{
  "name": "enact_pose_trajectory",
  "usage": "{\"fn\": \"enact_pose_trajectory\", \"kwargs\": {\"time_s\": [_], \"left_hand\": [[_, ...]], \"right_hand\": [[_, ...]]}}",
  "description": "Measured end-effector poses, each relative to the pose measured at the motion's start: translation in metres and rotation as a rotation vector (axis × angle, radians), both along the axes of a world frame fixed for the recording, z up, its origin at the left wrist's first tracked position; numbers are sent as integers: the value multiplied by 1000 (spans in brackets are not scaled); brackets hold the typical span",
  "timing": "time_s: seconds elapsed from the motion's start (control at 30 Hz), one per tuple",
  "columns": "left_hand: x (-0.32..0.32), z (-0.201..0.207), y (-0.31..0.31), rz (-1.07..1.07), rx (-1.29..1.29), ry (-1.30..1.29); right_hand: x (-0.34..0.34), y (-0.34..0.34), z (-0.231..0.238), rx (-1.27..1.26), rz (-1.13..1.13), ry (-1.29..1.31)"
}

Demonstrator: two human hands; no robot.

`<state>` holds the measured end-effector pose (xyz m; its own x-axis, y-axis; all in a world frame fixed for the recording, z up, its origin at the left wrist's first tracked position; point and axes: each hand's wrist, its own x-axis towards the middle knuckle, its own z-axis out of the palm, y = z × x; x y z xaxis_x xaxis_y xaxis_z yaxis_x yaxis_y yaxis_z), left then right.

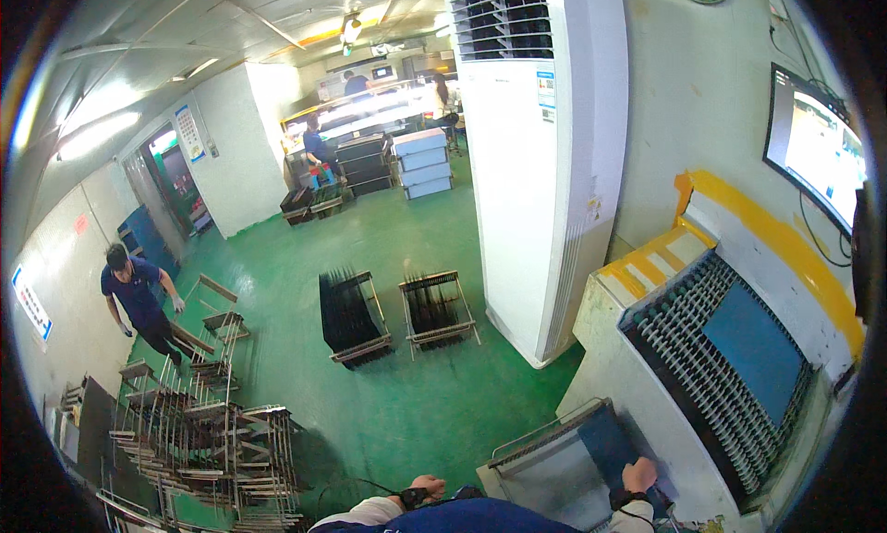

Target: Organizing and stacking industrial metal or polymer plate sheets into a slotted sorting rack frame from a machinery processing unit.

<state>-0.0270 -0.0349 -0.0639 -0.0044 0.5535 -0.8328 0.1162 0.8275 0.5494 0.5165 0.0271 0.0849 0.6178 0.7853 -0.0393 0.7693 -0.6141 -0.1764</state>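
At the lower right, my right hand (639, 475) is curled at the edge of a dark blue flat panel (605, 441). This panel leans in a grey tray-like rack (496, 463) with a thin metal frame, beside the machine. Its lower part is hidden by my hand and body. My left hand (428, 485) is held close to my body near the lower edge, fingers curled in, with nothing visible in them. Another blue panel (753, 344) lies flat on the roller bed (679, 376) of the machine to my right.
Two slotted racks (355, 321) stand on the green floor ahead. Many metal rack frames (217, 441) crowd the lower left, where a person (139, 297) stands. A tall white air conditioner (517, 191) rises beside the machine. Stacked bins (423, 163) and people are farther back.
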Motion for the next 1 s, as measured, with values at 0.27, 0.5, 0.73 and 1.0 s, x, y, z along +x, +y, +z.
{"fn": "enact_pose_trajectory", "kwargs": {"time_s": [0.27, 0.5, 0.73, 1.0], "left_hand": [[17, 57, -3, 82, -3, -74], [21, 58, -5, 113, -32, -135], [21, 63, -2, 95, -14, -87], [16, 47, -5, 110, -29, -12]], "right_hand": [[-3, 0, 5, -12, 29, 1], [-9, 4, 11, -58, 15, 21], [1, 2, -7, -39, 25, -28], [-7, 5, 10, -84, 11, 24]]}}
